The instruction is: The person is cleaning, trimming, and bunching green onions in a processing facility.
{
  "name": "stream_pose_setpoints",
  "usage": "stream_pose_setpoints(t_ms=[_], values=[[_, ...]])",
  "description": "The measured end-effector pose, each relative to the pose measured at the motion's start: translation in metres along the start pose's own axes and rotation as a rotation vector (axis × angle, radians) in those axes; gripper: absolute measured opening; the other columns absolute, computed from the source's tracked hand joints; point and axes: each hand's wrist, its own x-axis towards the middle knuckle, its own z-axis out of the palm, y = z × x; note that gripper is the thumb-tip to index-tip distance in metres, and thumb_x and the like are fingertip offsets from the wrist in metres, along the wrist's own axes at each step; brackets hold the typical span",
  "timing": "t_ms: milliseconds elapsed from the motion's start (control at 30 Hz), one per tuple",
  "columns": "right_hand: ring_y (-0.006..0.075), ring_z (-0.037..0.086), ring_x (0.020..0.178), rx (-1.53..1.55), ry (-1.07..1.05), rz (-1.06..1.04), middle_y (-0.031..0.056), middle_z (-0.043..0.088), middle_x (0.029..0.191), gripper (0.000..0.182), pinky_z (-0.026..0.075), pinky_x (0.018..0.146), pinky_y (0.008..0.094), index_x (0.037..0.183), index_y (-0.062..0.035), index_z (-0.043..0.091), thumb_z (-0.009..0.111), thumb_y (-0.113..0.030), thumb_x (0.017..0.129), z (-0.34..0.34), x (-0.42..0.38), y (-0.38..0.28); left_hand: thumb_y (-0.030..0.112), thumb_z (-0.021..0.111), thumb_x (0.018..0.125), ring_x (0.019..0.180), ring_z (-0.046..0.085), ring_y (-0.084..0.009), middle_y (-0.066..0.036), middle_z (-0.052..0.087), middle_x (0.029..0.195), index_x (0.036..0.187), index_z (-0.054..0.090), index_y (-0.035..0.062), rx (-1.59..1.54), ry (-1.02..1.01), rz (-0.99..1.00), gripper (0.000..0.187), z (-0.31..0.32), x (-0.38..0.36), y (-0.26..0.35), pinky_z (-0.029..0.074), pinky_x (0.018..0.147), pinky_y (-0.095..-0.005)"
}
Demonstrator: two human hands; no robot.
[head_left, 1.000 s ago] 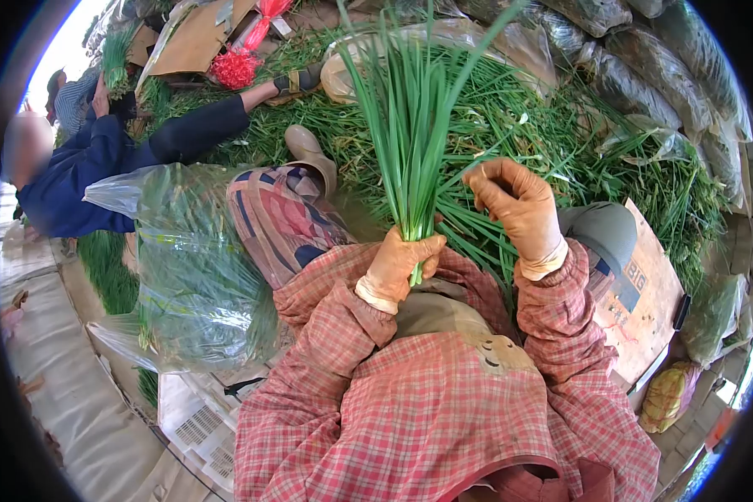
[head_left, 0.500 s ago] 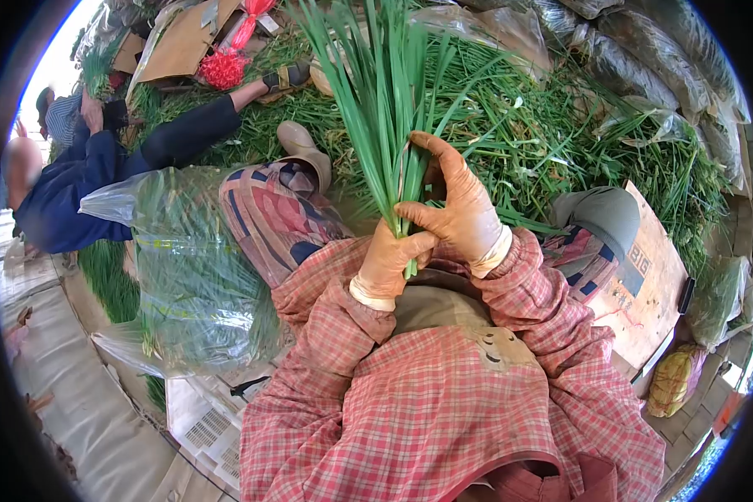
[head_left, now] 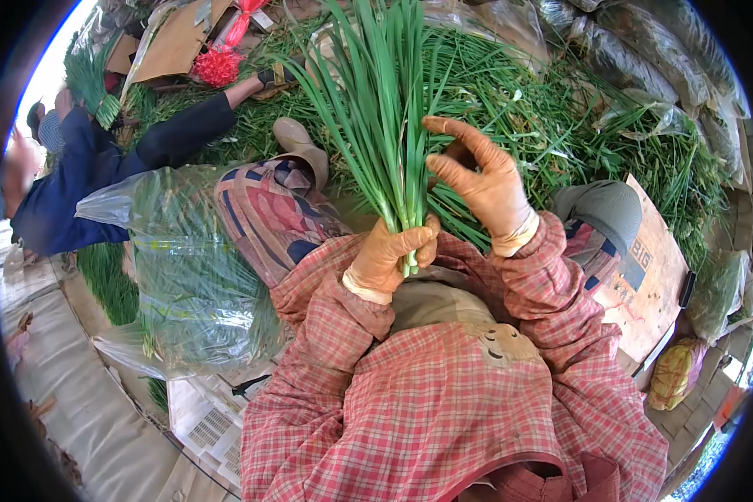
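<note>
With fingers of left hand (head_left: 383, 258) clasped round leaves (head_left: 386, 100) and those of right hand (head_left: 489, 191) parted alongside, grips low, wisely; looks light, bendy, easily bruised.

At the far left I see another person (head_left: 67, 192) in dark blue clothes, with one leg stretched out. Near this leg are a brown cardboard (head_left: 174, 48) and a bright red tuft (head_left: 217, 67). On the right, one yellow and pink bag (head_left: 676, 374) lies near a printed board (head_left: 657, 280).
</note>
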Motion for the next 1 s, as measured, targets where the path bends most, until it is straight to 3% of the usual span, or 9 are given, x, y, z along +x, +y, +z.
stream_pose_setpoints(t_ms=[100,200,300,400,500,700,800,900,1000], values=[[0.0072,0.047,0.061,-0.277,0.04,-0.181,0.0003,0.048,0.068,0.033,0.042,0.057,0.0232,0.103,-0.0057,0.06,0.067,-0.008,0.071,-0.014,0.015,-0.011,0.011,0.071,0.07,0.053,0.048,-0.011,-0.005,0.051,0.076,0.102,0.046,0.006,0.039,0.0,-0.014,0.04,0.003,0.0,0.005,0.039,0.045,-0.0224],[0.0045,0.042,0.063,-0.471,-0.049,-0.213,-0.0041,0.05,0.072,0.028,0.038,0.06,0.0188,0.103,-0.0042,0.059,0.066,-0.008,0.076,-0.014,0.021,-0.031,0.011,0.071,0.069,0.052,0.047,-0.0106,-0.005,0.05,0.074,0.1,0.046,0.0042,0.106,-0.04,-0.023,0.04,0.003,-0.001,0.005,0.037,0.044,-0.0222],[0.0043,0.044,0.066,-0.36,-0.13,-0.077,-0.0035,0.052,0.074,0.019,0.039,0.062,0.0195,0.092,-0.0028,0.06,0.066,-0.007,0.075,-0.015,0.028,-0.024,0.013,0.072,0.068,0.051,0.046,-0.0105,-0.005,0.049,0.071,0.093,0.048,0.0022,0.163,-0.068,-0.036,0.036,0.001,-0.003,0.004,0.035,0.043,-0.0221],[0.0101,0.055,0.071,-0.285,-0.178,-0.107,0.0047,0.057,0.076,0.02,0.044,0.065,0.023,0.086,-0.0004,0.061,0.067,-0.009,0.07,-0.02,0.03,-0.02,0.015,0.073,0.067,0.051,0.045,-0.0103,-0.005,0.049,0.07,0.092,0.048,0.0013,0.177,-0.077,-0.057,0.037,0.002,-0.006,0.004,0.035,0.043,-0.0217],[0.0078,0.053,0.07,-0.205,-0.225,-0.08,0.0021,0.057,0.074,0.014,0.044,0.065,0.0221,0.083,-0.0006,0.06,0.065,-0.008,0.072,-0.023,0.026,-0.028,0.017,0.075,0.066,0.05,0.045,-0.0099,-0.005,0.049,0.069,0.091,0.049,0.0008,0.172,-0.088,-0.075,0.04,0.002,-0.005,0.004,0.034,0.043,-0.0213],[0.0053,0.05,0.069,-0.028,0.103,-0.164,-0.0009,0.057,0.074,0.007,0.041,0.064,0.0192,0.08,-0.0024,0.06,0.062,-0.006,0.075,-0.052,0.032,-0.03,0.018,0.075,0.065,0.049,0.043,-0.0081,-0.004,0.047,0.067,0.092,0.049,0.0004,0.085,-0.084,-0.073,0.041,0.006,-0.004,0.007,0.032,0.042,-0.0205],[0.0069,0.051,0.068,-0.066,0.035,-0.127,0.0011,0.057,0.074,0.016,0.042,0.064,0.0205,0.086,-0.0008,0.062,0.066,-0.01,0.074,-0.042,0.026,-0.033,0.01,0.073,0.066,0.049,0.04,-0.0082,-0.004,0.048,0.072,0.13,0.03,0.0053,0.011,-0.127,-0.101,0.077,-0.001,-0.003,0.005,0.033,0.042,-0.0202],[0.0097,0.053,0.068,-0.434,-0.069,-0.152,0.0039,0.059,0.074,0.03,0.044,0.066,0.0233,0.097,-0.0027,0.062,0.07,-0.016,0.071,-0.03,0.023,-0.034,0.006,0.073,0.064,0.05,0.04,-0.0081,-0.003,0.048,0.071,0.127,0.034,0.0052,0.052,-0.125,-0.133,0.074,-0.007,-0.004,0.005,0.032,0.042,-0.0205],[0.0065,0.05,0.07,-0.358,-0.176,0.038,-0.0001,0.057,0.075,0.027,0.042,0.066,0.0213,0.092,-0.0008,0.062,0.07,-0.017,0.072,-0.029,0.027,-0.03,0.013,0.076,0.061,0.049,0.042,-0.0079,-0.003,0.047,0.067,0.096,0.048,0.0039,0.271,-0.044,-0.079,0.046,0.003,-0.006,0.009,0.031,0.04,-0.02]])
